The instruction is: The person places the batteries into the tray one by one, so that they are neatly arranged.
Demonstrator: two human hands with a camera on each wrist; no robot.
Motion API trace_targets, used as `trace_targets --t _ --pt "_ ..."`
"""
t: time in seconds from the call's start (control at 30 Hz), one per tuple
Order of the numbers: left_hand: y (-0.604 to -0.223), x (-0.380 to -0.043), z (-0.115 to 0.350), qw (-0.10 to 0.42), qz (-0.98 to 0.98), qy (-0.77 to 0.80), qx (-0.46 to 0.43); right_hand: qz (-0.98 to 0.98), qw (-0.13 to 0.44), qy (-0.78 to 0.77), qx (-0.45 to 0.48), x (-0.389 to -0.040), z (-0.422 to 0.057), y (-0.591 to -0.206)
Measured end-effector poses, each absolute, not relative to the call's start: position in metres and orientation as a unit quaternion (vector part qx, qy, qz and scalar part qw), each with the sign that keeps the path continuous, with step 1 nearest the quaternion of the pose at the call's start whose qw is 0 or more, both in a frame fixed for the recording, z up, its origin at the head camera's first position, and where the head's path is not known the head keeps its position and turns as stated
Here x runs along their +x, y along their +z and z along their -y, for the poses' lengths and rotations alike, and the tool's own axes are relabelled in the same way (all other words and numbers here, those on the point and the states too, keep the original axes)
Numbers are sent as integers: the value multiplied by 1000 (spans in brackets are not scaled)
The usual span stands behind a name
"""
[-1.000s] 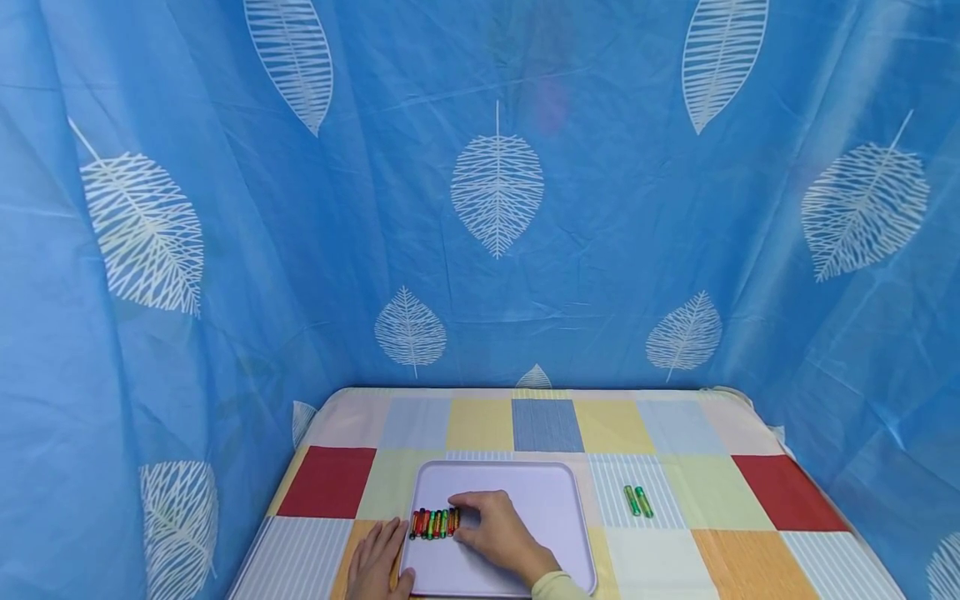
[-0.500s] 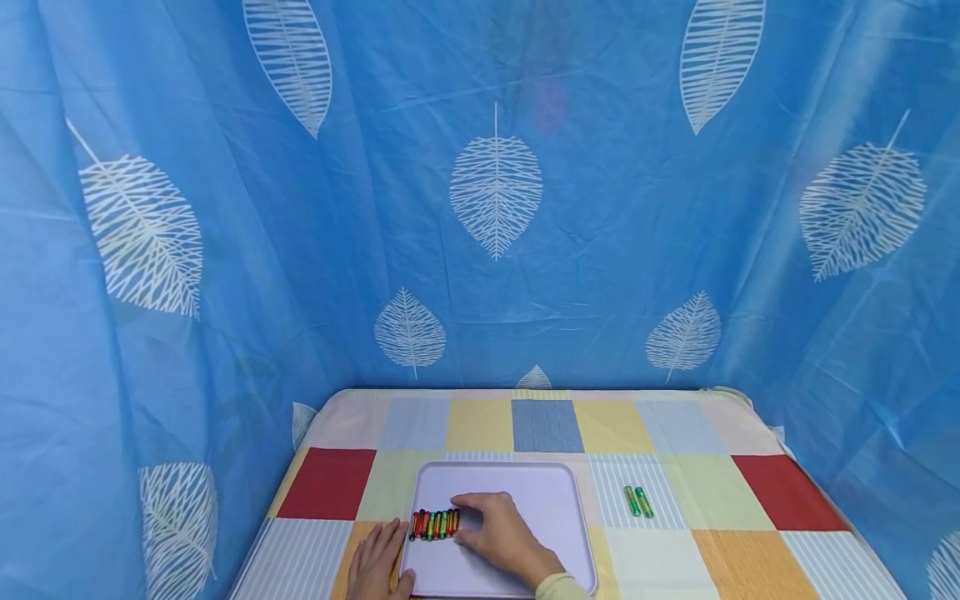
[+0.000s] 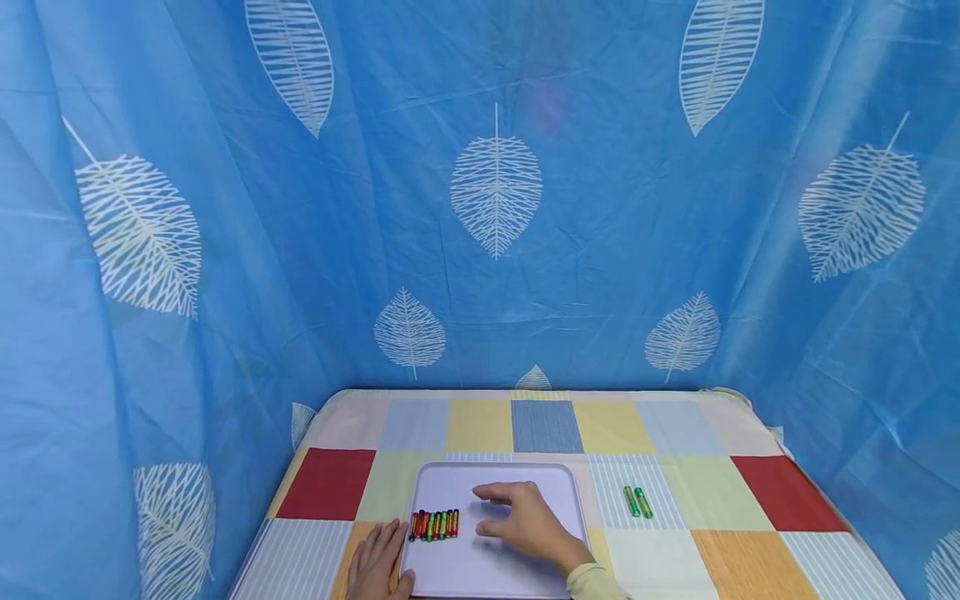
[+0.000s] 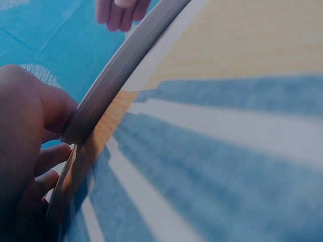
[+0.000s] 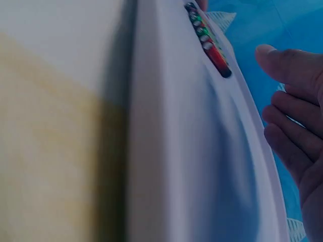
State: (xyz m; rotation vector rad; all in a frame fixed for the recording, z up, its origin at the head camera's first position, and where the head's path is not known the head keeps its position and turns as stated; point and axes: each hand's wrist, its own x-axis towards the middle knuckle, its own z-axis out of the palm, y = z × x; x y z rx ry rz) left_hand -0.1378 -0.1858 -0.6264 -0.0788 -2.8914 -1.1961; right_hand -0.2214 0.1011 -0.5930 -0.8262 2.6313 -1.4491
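Observation:
On the left part of the lilac tray (image 3: 517,575), several red and green batteries (image 3: 434,525) lie side by side in a row. My right hand (image 3: 525,523) is over the tray just right of that row, with a gap between thumb and fingers and nothing held. The right wrist view shows its fingers (image 5: 287,106) extended, apart from the batteries (image 5: 208,40). At the tray's front left corner, my left hand (image 3: 375,560) rests with fingers fairly straight along the side. Its thumb (image 4: 59,108) touches the tray rim (image 4: 108,75).
Two green batteries (image 3: 637,502) lie on the patchwork tablecloth (image 3: 720,492) to the right of the tray. A blue curtain (image 3: 570,275) with white leaf prints stands behind the table and on both sides.
My right hand has let go at the right end of the battery row and drawn back to the right, its fingers spreading. The left hand and the tray have stayed put.

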Motion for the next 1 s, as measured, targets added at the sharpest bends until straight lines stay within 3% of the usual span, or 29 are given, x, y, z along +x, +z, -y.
trace_targets --t 0.47,1.0 --pt "-631 -137 187 2 919 -393 -27 -832 71 -485 -260 -230 -153 -577" --pt "-631 -136 186 3 922 -387 -22 -838 56 -482 -251 -228 -233 -573"
